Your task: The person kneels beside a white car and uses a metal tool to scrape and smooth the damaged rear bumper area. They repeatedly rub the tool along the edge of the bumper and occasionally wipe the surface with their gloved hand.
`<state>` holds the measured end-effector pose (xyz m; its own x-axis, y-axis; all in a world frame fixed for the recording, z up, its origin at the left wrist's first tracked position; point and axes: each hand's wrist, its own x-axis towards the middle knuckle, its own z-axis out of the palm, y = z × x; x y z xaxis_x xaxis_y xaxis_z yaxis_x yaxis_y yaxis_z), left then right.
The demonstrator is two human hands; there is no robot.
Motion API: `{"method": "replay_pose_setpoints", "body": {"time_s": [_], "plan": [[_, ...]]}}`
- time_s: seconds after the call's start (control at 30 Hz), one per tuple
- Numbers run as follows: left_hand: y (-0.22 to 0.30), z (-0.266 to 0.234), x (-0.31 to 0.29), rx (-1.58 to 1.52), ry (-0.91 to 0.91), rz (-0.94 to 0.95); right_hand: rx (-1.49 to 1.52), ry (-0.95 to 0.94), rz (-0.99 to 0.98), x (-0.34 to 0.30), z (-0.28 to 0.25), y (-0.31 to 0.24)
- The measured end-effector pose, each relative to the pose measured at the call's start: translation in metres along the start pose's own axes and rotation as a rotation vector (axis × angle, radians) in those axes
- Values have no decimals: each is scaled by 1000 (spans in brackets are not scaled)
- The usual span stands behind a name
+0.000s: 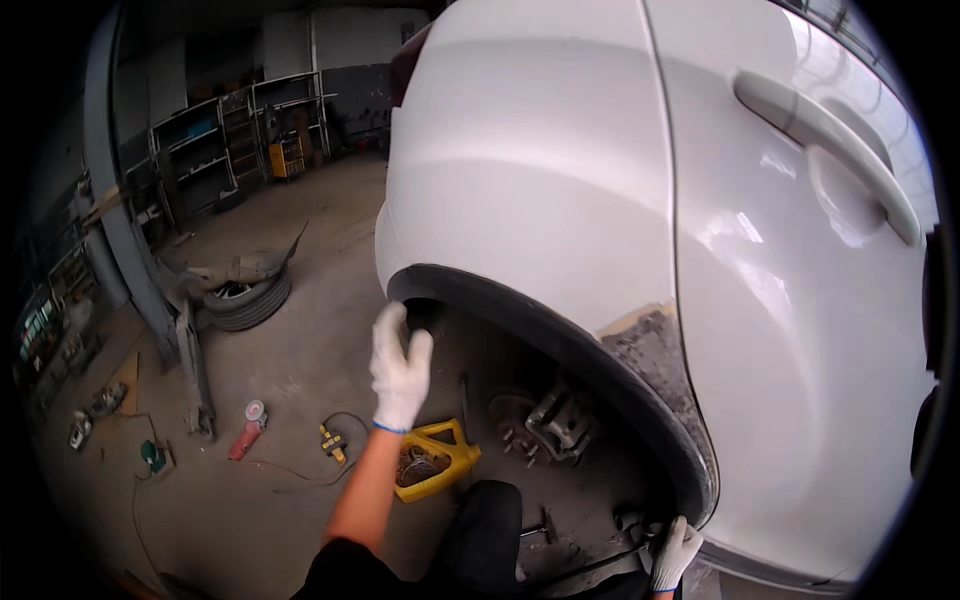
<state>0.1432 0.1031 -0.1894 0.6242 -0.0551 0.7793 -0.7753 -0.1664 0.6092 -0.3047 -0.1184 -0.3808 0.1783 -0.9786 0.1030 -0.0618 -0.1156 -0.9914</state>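
A white car [560,170] stands raised, its wheel off, with the brake disc and caliper [548,420] bare inside the wheel arch. My left hand [399,368], in a white glove, reaches up to the front end of the black wheel arch trim [520,315] and grips its edge. My right hand [676,552], also gloved, holds the lower rear end of the same trim near the sill. A patch of bare grey filler [655,345] shows on the body above the arch.
A yellow cut-open canister [436,462] with parts in it sits on the concrete floor below the arch. A red tool [246,434], cables and a lift post [150,290] lie to the left, with a tyre [248,298] and shelving [215,145] farther back.
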Motion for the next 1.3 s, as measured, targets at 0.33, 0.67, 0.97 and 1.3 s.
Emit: {"method": "replay_pose_setpoints", "body": {"time_s": [0.33, 0.67, 0.97, 1.3], "plan": [[-17, 52, 158, -51, 391, -27, -75, 0, -8, 5, -3, 4], [45, 78, 127, -236, 201, 190, -87, 14, -42, -2, -10, 9], [174, 95, 25, 12, 102, 618, -1, -46, 61, -18, 15, -52], [229, 130, -68, -69, -39, 884, 19, 3, 104, -20, 17, -47]]}}
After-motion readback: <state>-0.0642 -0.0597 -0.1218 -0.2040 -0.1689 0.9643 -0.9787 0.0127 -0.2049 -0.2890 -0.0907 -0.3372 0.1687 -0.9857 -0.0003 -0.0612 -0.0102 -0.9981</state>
